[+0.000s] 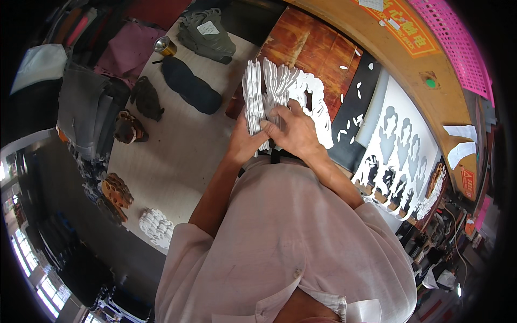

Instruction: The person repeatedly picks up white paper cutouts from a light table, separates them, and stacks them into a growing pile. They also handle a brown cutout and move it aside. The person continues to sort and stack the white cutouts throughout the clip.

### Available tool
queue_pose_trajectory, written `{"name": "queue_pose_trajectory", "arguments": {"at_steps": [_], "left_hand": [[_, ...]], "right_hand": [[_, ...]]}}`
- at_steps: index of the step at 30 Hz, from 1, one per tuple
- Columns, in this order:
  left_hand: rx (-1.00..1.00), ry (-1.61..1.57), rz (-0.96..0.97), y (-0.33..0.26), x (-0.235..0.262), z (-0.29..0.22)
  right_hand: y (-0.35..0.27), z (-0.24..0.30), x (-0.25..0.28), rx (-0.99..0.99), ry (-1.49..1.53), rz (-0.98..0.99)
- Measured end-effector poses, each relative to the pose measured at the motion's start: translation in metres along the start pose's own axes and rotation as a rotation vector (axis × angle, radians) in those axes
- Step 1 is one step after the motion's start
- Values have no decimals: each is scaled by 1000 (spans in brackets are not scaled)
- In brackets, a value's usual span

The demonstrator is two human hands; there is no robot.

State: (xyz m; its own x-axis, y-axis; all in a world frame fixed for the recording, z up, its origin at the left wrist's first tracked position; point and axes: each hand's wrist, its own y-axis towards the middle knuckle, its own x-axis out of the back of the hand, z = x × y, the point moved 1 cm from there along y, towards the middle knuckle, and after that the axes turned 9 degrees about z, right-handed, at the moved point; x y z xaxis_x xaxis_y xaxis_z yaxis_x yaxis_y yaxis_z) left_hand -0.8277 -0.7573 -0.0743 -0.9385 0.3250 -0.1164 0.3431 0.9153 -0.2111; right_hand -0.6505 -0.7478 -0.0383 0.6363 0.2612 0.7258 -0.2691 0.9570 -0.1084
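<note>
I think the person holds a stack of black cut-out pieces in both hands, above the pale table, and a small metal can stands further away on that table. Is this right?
Not quite: the head view shows the stack of cut-out pieces is white, not black. The rest holds: the left hand and right hand both grip it above the pale table, and the small metal can stands further away on it.

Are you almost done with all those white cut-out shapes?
Partly. One white stack and brown stacks already sit on the table. The left hand and right hand grip a bundle of white pieces. The punched white sheet beside them shows mostly holes.
</note>
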Motion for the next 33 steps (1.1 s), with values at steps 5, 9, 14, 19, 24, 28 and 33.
{"name": "queue_pose_trajectory", "arguments": {"at_steps": [5, 9, 14, 19, 24, 28, 33], "left_hand": [[-68, 7, 20, 1, -1, -5], [-50, -33, 51, 1, 2, -1], [-7, -44, 43, -1, 5, 10], [31, -118, 69, -3, 13, 18], [-1, -95, 106, -5, 20, 19], [-2, -53, 112, -6, 20, 16], [6, -82, 118, -6, 20, 10]], "right_hand": [[4, 4, 3, -20, 34, 43], [4, 1, 2, -3, 66, 39], [3, -1, 0, -13, 77, 44], [5, 0, 0, -9, 71, 45], [5, -2, 0, -16, 99, 49], [4, -3, -1, -9, 116, 50], [5, -3, 0, 20, 139, 26]]}}
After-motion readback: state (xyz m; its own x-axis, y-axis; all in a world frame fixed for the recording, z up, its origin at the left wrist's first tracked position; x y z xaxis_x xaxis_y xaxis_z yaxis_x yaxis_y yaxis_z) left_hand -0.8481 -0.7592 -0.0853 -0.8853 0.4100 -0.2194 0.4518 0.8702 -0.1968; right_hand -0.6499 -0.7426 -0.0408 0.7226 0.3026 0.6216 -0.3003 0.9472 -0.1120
